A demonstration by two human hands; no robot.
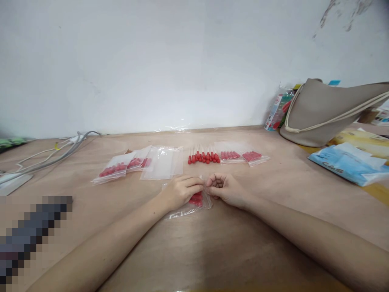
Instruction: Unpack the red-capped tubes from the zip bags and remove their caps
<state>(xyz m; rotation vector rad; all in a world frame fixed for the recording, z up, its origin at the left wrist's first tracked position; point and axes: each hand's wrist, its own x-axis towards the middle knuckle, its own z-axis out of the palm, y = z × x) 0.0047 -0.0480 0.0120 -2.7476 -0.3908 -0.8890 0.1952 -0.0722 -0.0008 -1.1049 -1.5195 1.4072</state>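
1. Now, both hands meet at the middle of the wooden table (194, 251), right in front of the person.
2. Left hand (181, 191): it lies palm down over a small bag (196, 201), fingers closed and pinched onto the bag's top edge.
3. Right hand (225, 189): its fingers are curled in tight and the fingertips nip the same top edge from the other side. The two hands are almost touching.
4. That small bag is clear plastic and lies flat on the table under the left hand, with a cluster of red pieces showing through it.
5. Just beyond the hands lies a row of loose red-tipped droppers (203, 157), side by side.
6. To the right of that row, two filled bags (240, 155) with red tips inside overlap slightly.
7. Left of the row, a stack of empty clear bags (162, 163) lies flat. Further left, more filled packs (114, 169) fan out towards the table's left side.
8. At far left, grey cables (56, 155) run along the table by the wall (170, 61).
9. At far right, a beige handbag (328, 113) leans over with a colourful packet (276, 111) beside it. A blue packet (349, 163) lies nearer, well apart from the hands.
10. At bottom left sits a blurred patch; I cannot tell what it is.
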